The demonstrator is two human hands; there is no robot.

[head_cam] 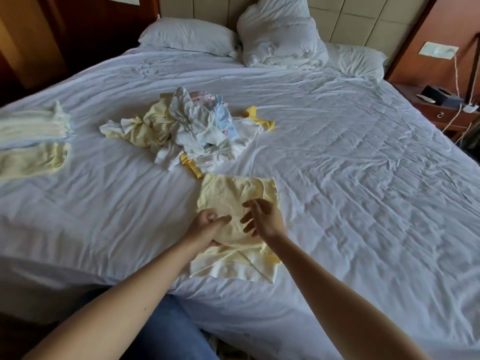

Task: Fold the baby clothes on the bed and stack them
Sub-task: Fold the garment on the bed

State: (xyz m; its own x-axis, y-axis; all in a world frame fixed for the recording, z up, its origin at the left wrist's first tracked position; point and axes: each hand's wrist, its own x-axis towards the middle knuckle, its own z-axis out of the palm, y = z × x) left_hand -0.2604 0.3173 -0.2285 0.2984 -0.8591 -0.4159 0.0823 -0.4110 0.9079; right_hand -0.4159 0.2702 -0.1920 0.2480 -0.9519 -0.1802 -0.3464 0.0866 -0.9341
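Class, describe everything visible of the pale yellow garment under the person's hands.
The pale yellow garment looks like soft, thin cotton, creased, with layers overlapping at its near end. It lies flat on the white sheet near the bed's front edge. The left hand touches its middle; the right hand is spread over it.

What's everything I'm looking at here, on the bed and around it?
bed sheet: one, white, wrinkled, covering the bed
pillows: two, white, at the head, left and right
duvet: one, white, bunched between the pillows
headboard: one, beige, padded, behind them
unfolded pile: one heap, white, yellow, blue, pink, mid-bed
folded stack: one, pale yellow and white, far left
yellow garment: one, pale yellow, spread near the front edge
nightstand: one, reddish wood, right of the bed
jeans: blue, at the bottom
left hand: on the garment, fingers loosely curled, grip unclear
right hand: fingers spread, over the garment
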